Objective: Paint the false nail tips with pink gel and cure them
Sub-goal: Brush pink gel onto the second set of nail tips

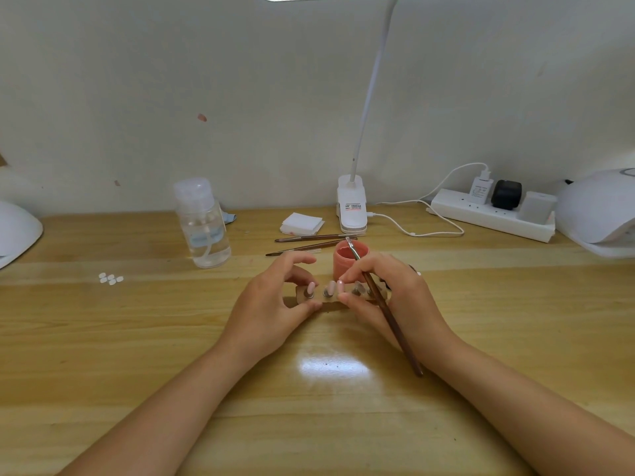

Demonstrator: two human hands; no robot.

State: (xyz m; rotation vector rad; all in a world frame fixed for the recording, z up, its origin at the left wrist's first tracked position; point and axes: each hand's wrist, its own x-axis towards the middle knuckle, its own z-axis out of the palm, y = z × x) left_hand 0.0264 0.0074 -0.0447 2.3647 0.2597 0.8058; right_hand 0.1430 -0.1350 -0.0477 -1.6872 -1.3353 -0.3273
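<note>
Pinching a nail tip [340, 287], the right hand [388, 297] holds a brush [385, 305]; the left hand [275, 304] grips the holder [331, 305]. Pink jar [349, 257] just beyond, bottle [202, 223] far left.

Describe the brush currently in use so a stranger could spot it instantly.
Start at the pink gel jar in the middle of the wooden desk. The brush is the one the right hand grips, its tip pointing up over the jar. The two spare brushes lie flat on the desk behind.
</note>
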